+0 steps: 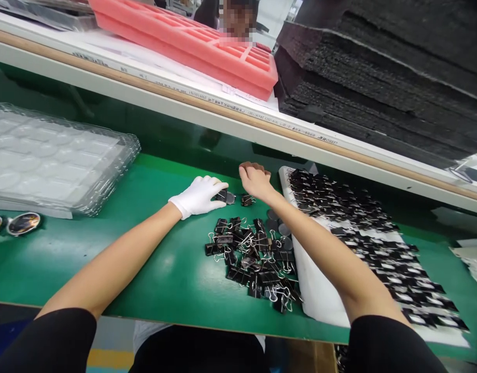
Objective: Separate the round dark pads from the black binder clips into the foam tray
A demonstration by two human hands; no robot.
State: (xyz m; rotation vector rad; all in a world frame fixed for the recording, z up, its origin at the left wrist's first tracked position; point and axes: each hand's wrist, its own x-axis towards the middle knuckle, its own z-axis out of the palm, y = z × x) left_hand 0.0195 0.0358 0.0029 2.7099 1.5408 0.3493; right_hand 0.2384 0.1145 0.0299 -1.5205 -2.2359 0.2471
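Note:
My left hand [201,197], in a white glove, has its thumb and fingers closed around a black binder clip [222,195] low over the green table. A dark grey round disc [230,198] shows at the clip's right side. My bare right hand [256,182] is curled near the table's back, with a brown wavy-edged piece [261,168] showing behind its fingers. Just below this hand lies another binder clip [247,199]. A loose pile of black binder clips [254,254] with silver handles spreads nearer my body. Several dark round discs [272,215] lie beside the pile, partly behind my right forearm.
To the right, a white foam board [320,295] bears rows of black clips [339,202]. Clear plastic trays [55,160] are stacked at left, near shiny oval pieces [24,224]. A ledge behind carries a pink foam tray [184,44] and stacked black foam sheets [370,77].

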